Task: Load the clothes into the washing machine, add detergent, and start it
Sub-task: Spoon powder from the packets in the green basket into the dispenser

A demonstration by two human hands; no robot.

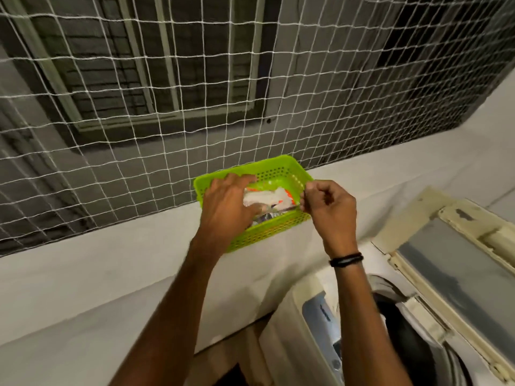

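Observation:
A lime green perforated basket (281,169) stands on the white ledge under the netting. Inside it lies a white, orange and silver detergent pouch (267,197). My left hand (227,210) reaches into the basket and presses on the pouch's left side. My right hand (330,208) is at the basket's right rim, fingers pinched on the pouch's edge. A top-loading washing machine (292,330) stands at the lower right with its lid (451,263) raised; dark clothes (401,324) fill the drum.
White safety netting (167,107) stretches above the ledge, with a building wall and window behind it. The white ledge (83,288) runs across the view in front of the machine. A black band is on my right wrist (346,259).

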